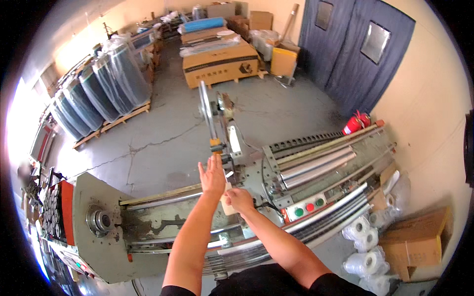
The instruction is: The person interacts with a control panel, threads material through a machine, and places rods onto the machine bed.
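My left hand [213, 178] is stretched out over the machine with its fingers extended and thumb apart. Its fingertips lie at the near end of a shiny metal bar [208, 111], by an orange-and-black fitting [217, 145]; whether they touch it I cannot tell. Just to the right, my right hand [240, 200] is closed on a pale beige flat piece [228, 206], which hangs below the fingers. A small white lever-like part [229, 174] shows between the hands. Both hands are above the long grey-green machine [163, 214], with its bare rails below.
Green and red push buttons [309, 207] and metal rollers [316, 170] lie to the right. A round spindle [100, 220] sits on the left housing. Wrapped rolls [366, 237] and cardboard [419, 241] stand at lower right, red fire extinguishers [352, 125] by the wall, a large carton [222, 65] beyond.
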